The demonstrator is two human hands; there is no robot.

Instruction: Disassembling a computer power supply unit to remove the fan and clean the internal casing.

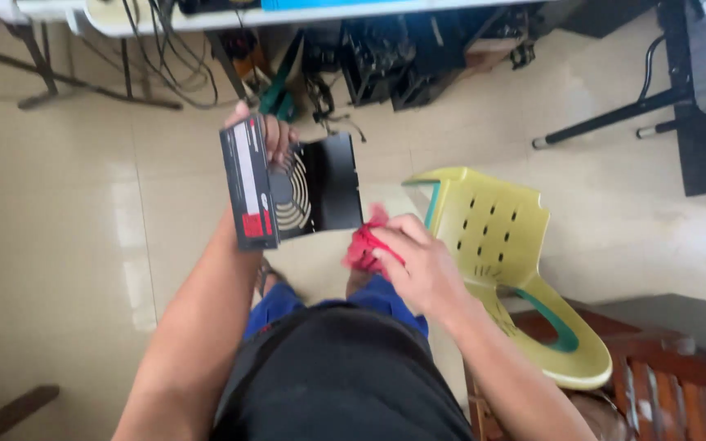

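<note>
2 hands, left hand (275, 135) gripping black fan case (292, 184), right hand (418, 261) clutching red cloth (365, 245)

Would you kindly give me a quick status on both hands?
Left hand grips black metal fan housing. Right hand clutches red cloth beside it. Yellow-green plastic chair close right.

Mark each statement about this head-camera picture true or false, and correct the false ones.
1. The left hand holds up a black metal case with a round fan grille. True.
2. The right hand grips a blue sponge. False: it grips a red cloth.
3. A yellow-green plastic chair stands to the person's right. True.
4. The red cloth is draped over the chair. False: it is in the right hand, just below the case.
5. The case lies on the floor. False: it is held in the air.
</note>
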